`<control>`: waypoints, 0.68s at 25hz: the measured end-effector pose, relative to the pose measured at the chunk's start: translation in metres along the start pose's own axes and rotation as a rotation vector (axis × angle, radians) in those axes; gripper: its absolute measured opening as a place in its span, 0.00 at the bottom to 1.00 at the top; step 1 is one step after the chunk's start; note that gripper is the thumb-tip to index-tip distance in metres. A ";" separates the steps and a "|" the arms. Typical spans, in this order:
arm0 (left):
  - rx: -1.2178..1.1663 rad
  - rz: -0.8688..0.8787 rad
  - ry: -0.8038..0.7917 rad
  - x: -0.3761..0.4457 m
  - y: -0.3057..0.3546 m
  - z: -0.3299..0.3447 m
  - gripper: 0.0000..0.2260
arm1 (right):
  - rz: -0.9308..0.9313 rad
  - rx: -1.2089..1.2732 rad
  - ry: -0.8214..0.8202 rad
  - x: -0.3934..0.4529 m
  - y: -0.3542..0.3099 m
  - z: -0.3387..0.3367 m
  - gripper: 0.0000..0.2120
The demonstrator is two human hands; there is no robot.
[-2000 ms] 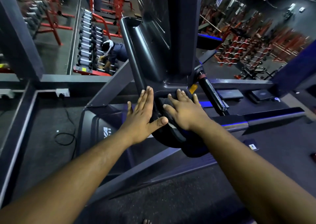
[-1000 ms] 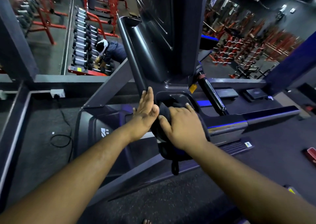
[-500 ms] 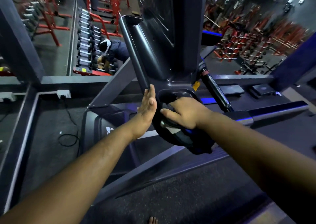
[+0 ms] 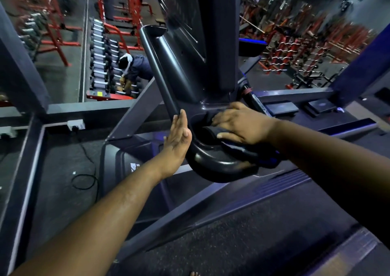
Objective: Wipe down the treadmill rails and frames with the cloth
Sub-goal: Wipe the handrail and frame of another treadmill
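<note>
The cloth (image 4: 236, 144), dark and bunched, is pressed by the right hand (image 4: 242, 124) onto the top of the treadmill's curved black console frame (image 4: 211, 166), at the rounded lower end just below the tall dark upright panel (image 4: 200, 43). Part of the cloth is draped over the right-hand edge of that rounded frame, beneath the wrist. The right hand is laid flat on the cloth with fingers spread and only slightly bent, the thumb resting along the cloth's near edge; nothing is gripped. The left hand (image 4: 177, 140) is held flat with straight fingers kept together, its palm set against the left outer side of the frame where the slanted black rail (image 4: 162, 71) meets the rounded end. The two hands are near each other, with the frame's hollow between them. The treadmill belt (image 4: 232, 240) is seen below the forearms. Beyond the grey railing (image 4: 84, 107), on a lower floor, a dumbbell rack (image 4: 101, 60) and red weight racks (image 4: 306, 50) are seen, and a person (image 4: 135, 69) in dark clothing is bent over beside the dumbbells. A black cable (image 4: 84, 180) is coiled on the floor at the left.
</note>
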State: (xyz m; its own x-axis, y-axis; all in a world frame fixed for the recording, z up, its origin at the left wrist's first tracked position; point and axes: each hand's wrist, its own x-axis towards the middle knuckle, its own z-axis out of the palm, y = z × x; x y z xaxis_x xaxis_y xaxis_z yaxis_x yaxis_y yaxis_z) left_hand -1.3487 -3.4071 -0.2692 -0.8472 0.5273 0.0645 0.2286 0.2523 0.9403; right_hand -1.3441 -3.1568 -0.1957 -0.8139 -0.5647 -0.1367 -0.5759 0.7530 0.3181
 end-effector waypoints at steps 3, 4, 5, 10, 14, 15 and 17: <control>-0.017 0.008 -0.116 -0.001 -0.005 -0.001 0.54 | 0.133 -0.004 -0.187 0.025 -0.021 -0.012 0.32; -0.025 -0.007 -0.129 0.001 -0.007 -0.003 0.52 | 0.205 0.073 -0.239 0.021 -0.030 -0.012 0.33; -0.008 -0.006 -0.127 0.002 -0.008 -0.003 0.52 | 0.287 0.197 -0.240 0.014 -0.042 -0.011 0.33; -0.038 0.023 -0.109 0.002 -0.005 0.002 0.55 | 0.702 0.324 0.178 0.005 -0.118 -0.004 0.25; -0.153 -0.016 -0.071 0.006 -0.009 0.002 0.54 | 1.043 0.699 0.217 0.069 -0.109 -0.016 0.20; -0.179 -0.022 -0.071 0.006 -0.008 0.003 0.53 | 1.109 0.775 0.210 0.079 -0.103 -0.019 0.19; -0.201 -0.027 -0.077 0.004 -0.008 0.003 0.51 | 1.058 0.742 0.270 0.075 -0.106 -0.016 0.15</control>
State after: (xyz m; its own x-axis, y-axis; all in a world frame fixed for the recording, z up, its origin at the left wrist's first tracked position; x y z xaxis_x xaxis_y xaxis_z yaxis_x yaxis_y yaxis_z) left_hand -1.3527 -3.4043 -0.2780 -0.8106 0.5852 0.0200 0.0999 0.1046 0.9895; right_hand -1.3427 -3.2842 -0.2247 -0.9028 0.4232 0.0762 0.3495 0.8254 -0.4434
